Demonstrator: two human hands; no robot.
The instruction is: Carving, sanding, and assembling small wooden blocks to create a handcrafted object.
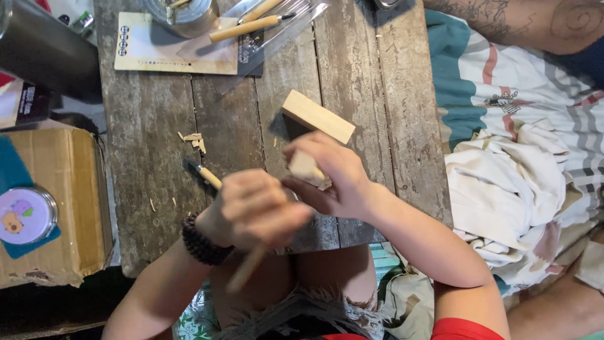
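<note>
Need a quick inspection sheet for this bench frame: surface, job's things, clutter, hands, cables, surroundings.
Surface: weathered wooden plank table, scattered wood chips.
Job's things: small wood piece gripped in the right hand; wooden-handled carving tool in the left hand.
Clutter: wood block beside the right hand, spare carving tool on the table, more tools on a plastic sleeve, metal tin, printed card.
Hands: both closed; bead bracelet on the left wrist.
Cables: nothing seen.
Surroundings: cardboard box with round lidded container; patterned bedding.
</note>
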